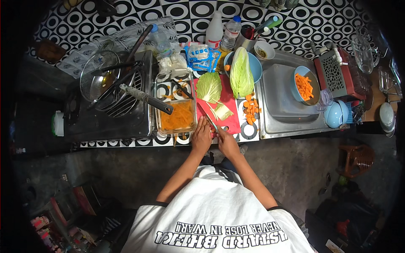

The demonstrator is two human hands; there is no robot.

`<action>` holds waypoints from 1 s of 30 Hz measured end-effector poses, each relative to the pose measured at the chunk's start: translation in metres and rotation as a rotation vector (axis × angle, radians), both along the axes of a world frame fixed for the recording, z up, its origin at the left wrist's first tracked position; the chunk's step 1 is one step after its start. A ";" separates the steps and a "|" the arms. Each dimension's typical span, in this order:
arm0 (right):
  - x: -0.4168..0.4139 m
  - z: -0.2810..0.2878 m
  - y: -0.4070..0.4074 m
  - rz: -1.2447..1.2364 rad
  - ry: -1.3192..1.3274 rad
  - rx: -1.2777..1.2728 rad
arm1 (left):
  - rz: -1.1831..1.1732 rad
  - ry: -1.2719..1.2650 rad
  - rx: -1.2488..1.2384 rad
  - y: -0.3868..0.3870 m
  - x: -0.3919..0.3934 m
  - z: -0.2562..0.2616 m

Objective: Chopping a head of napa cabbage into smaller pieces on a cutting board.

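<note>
My right hand (228, 145) grips the handle of a kitchen knife (206, 111), whose blade slants up and to the left over a red cutting board (234, 125). Beside it, my left hand (201, 136) lies at the board's lower left edge, fingertips close to the blade; whether it holds anything is hidden. On the board rest a loose napa cabbage leaf (209, 87) and a pale cut piece of cabbage (222, 111). A larger napa cabbage (242, 72) leans on a blue bowl (257, 68) behind. Several carrot chunks (251, 109) lie right of the board.
Left of the board stands a glass container (160, 125) with orange shreds (177, 115). A pan handle (158, 102) reaches over it from the stove (126, 126). At right, a bowl of carrot sticks (303, 86) sits over the metal sink (269, 128). Bottles (232, 33) stand behind.
</note>
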State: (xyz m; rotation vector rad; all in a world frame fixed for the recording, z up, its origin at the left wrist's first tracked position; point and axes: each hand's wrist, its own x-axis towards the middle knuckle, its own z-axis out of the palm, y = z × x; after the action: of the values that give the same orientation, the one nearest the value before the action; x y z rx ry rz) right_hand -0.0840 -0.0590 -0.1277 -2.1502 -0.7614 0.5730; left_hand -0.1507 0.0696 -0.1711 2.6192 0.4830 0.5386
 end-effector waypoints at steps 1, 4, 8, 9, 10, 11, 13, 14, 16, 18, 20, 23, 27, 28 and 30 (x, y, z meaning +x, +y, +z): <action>0.000 0.001 0.000 -0.004 0.013 -0.006 | -0.002 0.005 0.000 0.000 0.000 0.000; -0.002 0.003 -0.001 -0.014 0.033 -0.007 | 0.000 -0.002 -0.015 -0.001 0.001 0.001; -0.003 0.007 -0.004 -0.005 0.046 0.001 | 0.008 -0.022 -0.014 -0.001 0.002 0.001; -0.003 0.008 -0.005 -0.005 0.046 -0.001 | 0.008 -0.021 -0.016 -0.001 0.002 0.001; -0.005 0.009 -0.006 -0.001 0.036 -0.021 | 0.011 -0.018 -0.013 -0.001 0.002 0.002; -0.006 0.010 -0.007 0.003 0.025 -0.041 | 0.015 -0.015 -0.010 -0.002 0.001 0.002; -0.008 0.006 -0.013 0.001 0.027 -0.044 | 0.015 -0.013 -0.011 -0.003 0.002 0.004; -0.009 0.004 -0.018 0.002 0.031 -0.044 | 0.018 -0.009 -0.010 -0.004 0.003 0.005; -0.013 0.013 -0.023 0.016 0.025 -0.100 | 0.029 -0.014 -0.010 -0.004 0.002 0.004; -0.016 0.026 -0.029 0.030 0.019 -0.155 | 0.039 -0.019 -0.010 -0.004 0.002 0.002; -0.018 0.038 -0.036 0.035 0.034 -0.171 | 0.039 -0.015 0.006 -0.004 0.001 -0.001; -0.019 0.037 -0.052 0.026 0.037 -0.154 | 0.034 0.012 0.012 -0.005 0.002 -0.002; -0.020 0.044 -0.062 0.004 0.051 -0.152 | 0.040 0.054 0.000 -0.009 0.007 0.004; -0.021 0.044 -0.064 0.011 0.033 -0.144 | 0.061 0.077 0.017 -0.011 0.008 0.005; -0.020 0.044 -0.068 0.021 0.014 -0.133 | 0.087 0.099 0.036 -0.013 0.011 0.008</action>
State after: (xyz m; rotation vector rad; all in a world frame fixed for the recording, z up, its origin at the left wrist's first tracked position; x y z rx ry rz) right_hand -0.1042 -0.1272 -0.0837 -2.2591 -0.7576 0.6655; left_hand -0.1399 0.0565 -0.1633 2.6788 0.6261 0.4504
